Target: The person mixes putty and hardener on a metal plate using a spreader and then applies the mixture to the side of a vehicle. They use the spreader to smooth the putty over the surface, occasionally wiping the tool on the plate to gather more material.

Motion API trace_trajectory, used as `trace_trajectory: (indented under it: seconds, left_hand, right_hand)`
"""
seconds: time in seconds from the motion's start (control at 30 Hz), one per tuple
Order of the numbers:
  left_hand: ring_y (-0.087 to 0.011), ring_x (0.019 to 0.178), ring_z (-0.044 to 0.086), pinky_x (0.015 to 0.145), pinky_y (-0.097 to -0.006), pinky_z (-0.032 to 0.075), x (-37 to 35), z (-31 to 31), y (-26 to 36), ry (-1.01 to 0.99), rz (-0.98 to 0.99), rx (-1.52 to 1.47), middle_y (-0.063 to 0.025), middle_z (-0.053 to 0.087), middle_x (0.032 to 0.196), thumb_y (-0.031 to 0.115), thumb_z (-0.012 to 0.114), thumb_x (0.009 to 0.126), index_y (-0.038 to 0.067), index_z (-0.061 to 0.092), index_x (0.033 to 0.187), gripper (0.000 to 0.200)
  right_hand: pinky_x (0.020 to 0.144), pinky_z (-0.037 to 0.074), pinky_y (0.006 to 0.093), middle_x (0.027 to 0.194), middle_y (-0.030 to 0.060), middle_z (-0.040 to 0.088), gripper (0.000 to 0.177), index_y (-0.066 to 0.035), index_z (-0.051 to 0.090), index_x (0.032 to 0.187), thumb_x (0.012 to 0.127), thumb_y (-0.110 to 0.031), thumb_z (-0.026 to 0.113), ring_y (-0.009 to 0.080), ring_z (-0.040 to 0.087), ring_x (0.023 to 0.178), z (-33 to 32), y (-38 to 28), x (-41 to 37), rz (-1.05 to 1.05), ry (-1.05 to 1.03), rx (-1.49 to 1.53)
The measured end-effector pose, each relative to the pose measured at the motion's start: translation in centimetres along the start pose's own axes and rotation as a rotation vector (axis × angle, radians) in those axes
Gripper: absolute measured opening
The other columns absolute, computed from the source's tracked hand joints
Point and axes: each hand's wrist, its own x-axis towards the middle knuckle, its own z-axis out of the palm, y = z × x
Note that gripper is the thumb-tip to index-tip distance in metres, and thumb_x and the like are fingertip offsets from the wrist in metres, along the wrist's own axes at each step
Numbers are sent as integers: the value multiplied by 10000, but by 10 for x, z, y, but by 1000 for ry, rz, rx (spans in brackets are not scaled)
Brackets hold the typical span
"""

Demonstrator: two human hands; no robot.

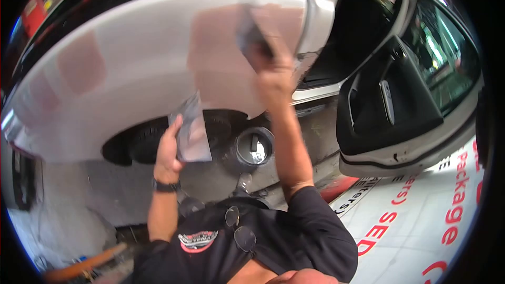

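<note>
My right hand [274,76], smeared by motion, is closed on a dark flat pad [251,37] over the car's side panel [158,37]. The pad overlaps a large dull pinkish-brown patch [214,47] on the pale panel, near the door opening. Lower left, my left hand [169,150] grips a thin, creased grey sheet [192,131], with the thumb lying across its face. The sheet is held upright in front of the wheel arch, apart from the panel. The pad's exact kind is lost in the blur.
Below the panel a round bucket [239,150] stands on the floor with a small dark block [254,143] in it. An open car door [389,100] juts out at right, above a white printed banner [400,215]. A dark tyre [147,144] sits under the arch.
</note>
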Motion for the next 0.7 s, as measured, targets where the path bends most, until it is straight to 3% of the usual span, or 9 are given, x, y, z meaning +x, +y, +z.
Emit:
trace_trajectory:
  seconds: [0.03,0.1,0.17,0.23,0.33,0.47,0.57,0.67,0.7]
  left_hand:
    - [-213,902,720,782,-345,614,0,9,9,24,-25,20,-114,708,1083,302,512,1042,4,585,1254,373]
    - [-210,890,721,753,-339,622,7,8,29,-40,-91,87,-130,704,1055,282,522,1043,-38,583,1221,370]
    - [-192,861,722,731,-321,624,10,25,51,-98,-122,307,-139,703,1035,251,551,1033,-45,588,1200,342]
    - [-170,831,720,707,-307,624,21,35,69,-160,-173,510,-133,705,1025,226,581,1019,-47,600,1171,314]
    - [-149,822,717,687,-288,613,35,58,78,-193,-257,715,-101,716,1014,253,612,1000,-51,642,1128,331]
    - [-141,811,712,673,-273,600,45,93,73,-236,-374,837,-95,721,985,270,619,996,-54,663,1094,342]
    - [-138,787,710,665,-265,594,53,105,69,-297,-445,873,-94,722,954,280,618,997,-52,660,1094,348]
    - [-134,771,707,661,-267,590,75,83,84,-241,-273,1140,-87,721,942,303,608,1005,-42,659,1079,356]
    - [-133,769,706,651,-272,585,68,95,96,-217,-210,1020,-73,716,937,321,600,1011,-21,661,1072,353]
  right_hand:
    - [875,529,376,1147,169,634,470,29,544,1365,900,81,506,234,644,1047,-17,15,-11,376,148,258]
    - [934,522,355,1180,196,658,387,24,589,1321,960,52,450,243,644,1112,-49,21,-40,172,-39,434]
    - [1046,451,447,1264,183,637,422,-45,592,1339,925,17,538,295,608,1202,-64,14,-71,-174,-375,-173]
    - [1134,361,547,1377,165,588,511,-131,565,1393,888,-67,605,355,550,1297,-78,-2,-85,-800,-758,-819]
    - [1149,304,611,1472,142,502,499,-229,584,1385,887,-210,559,361,455,1383,-77,-27,-91,-775,-945,-1004]
    - [1141,320,617,1492,139,479,542,-228,567,1400,859,-233,600,369,465,1370,-69,-24,-86,-897,-946,-945]
    - [1147,313,608,1492,135,468,613,-227,535,1423,821,-186,646,362,446,1377,-65,-18,-83,-822,-961,-957]
    - [1066,381,565,1297,135,553,495,-136,574,1314,824,-192,617,335,518,1238,-72,-3,-70,-820,-963,-914]
    - [1052,384,560,1279,137,551,495,-125,567,1317,828,-185,611,332,520,1215,-80,9,-66,-784,-940,-955]
